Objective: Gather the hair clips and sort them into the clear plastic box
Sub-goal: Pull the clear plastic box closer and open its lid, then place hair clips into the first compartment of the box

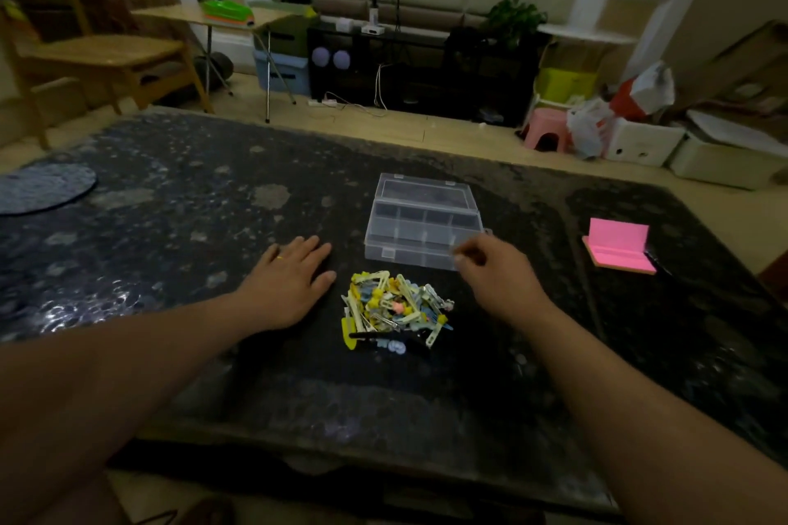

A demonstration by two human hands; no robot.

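Surface: we note a dark, speckled, glossy tabletop (170, 226). At its far left edge lies a round grey-blue mat (42, 188), partly cut off by the frame. Near the right edge sits a bright pink sticky-note pad on a brown backing (618, 245), its top sheets folded upright.

Background, on the floor: we log a pale wooden chair (106, 51) far left, a light-topped folding table on metal legs (170, 12) beside it, a low black shelf unit (426, 72) against the wall, a leafy green plant (514, 19) above that, and a small pink plastic stool (548, 134) just beside a white box (644, 145).
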